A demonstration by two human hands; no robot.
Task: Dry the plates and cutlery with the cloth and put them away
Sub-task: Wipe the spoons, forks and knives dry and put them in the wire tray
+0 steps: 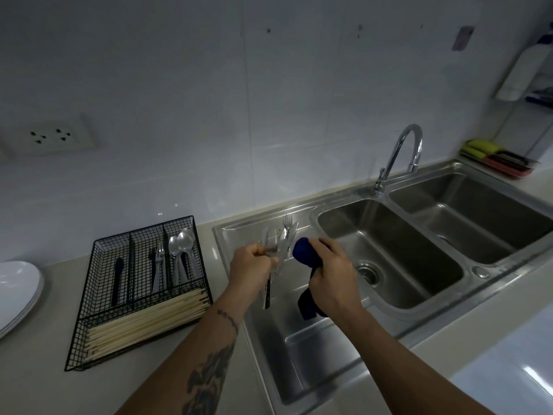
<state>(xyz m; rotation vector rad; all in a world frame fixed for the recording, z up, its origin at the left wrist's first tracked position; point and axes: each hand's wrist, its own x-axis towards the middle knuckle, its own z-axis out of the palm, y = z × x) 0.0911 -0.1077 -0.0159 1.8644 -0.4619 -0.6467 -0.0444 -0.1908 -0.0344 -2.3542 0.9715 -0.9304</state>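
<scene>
My left hand (250,266) grips a bunch of cutlery (279,238), forks and a knife with the heads pointing up, over the steel draining board (299,348). My right hand (332,272) holds a dark blue cloth (305,253), bunched at the top next to the cutlery heads, with its tail hanging below the hand. A black wire cutlery basket (98,313) stands on the counter to the left, holding spoons, forks, dark-handled pieces and a row of wooden chopsticks. White plates (18,289) are stacked at the far left edge.
A double steel sink (389,253) with a curved tap (401,154) lies to the right. Sponges in a pink tray (496,158) sit at the back right. A wall socket (51,136) is on the tiled wall at left. A white surface fills the lower right corner.
</scene>
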